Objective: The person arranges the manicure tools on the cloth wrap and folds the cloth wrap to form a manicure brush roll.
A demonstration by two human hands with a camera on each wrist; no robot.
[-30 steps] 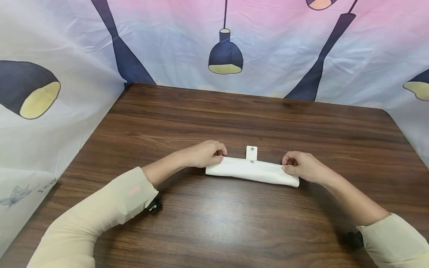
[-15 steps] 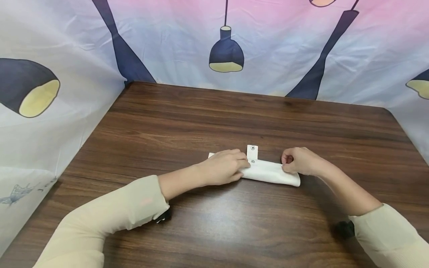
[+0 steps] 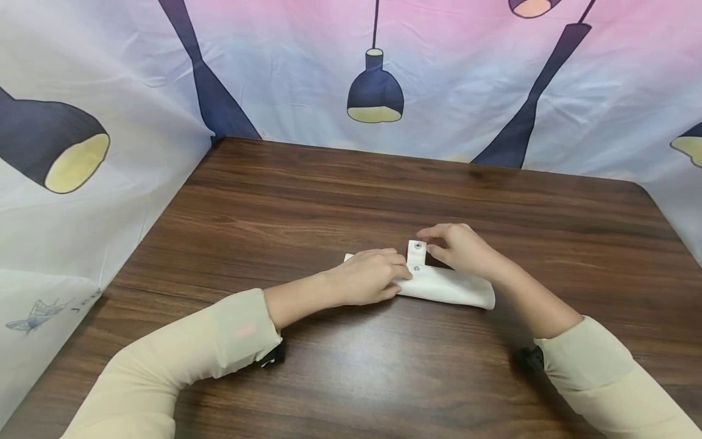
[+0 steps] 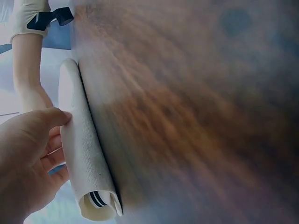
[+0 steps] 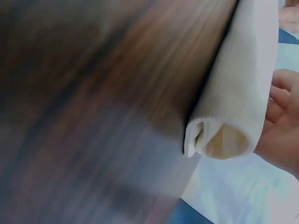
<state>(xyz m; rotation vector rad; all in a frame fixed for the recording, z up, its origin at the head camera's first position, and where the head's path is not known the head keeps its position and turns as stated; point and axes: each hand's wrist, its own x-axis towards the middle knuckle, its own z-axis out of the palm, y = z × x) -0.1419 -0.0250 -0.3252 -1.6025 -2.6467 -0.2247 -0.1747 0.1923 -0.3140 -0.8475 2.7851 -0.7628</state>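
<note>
A rolled-up white fabric piece lies on the brown table, its hollow spiral end showing in the right wrist view. Black stripes show inside the other end in the left wrist view. From its far side sticks out a short strap with a metal snap; another snap sits at its base. My left hand holds the roll left of the strap, thumb on the near side and fingers over the top. Beside the strap is my right hand, thumb and forefinger parted around its right edge; whether they touch it I cannot tell.
The dark wood-grain table spreads around the roll. A cloth backdrop printed with lamps hangs behind and on both sides. Dark wrist devices sit below both sleeves.
My left hand has slid right from the roll's left end to beside the strap. My right hand has let go of the right end and moved left to the strap.
</note>
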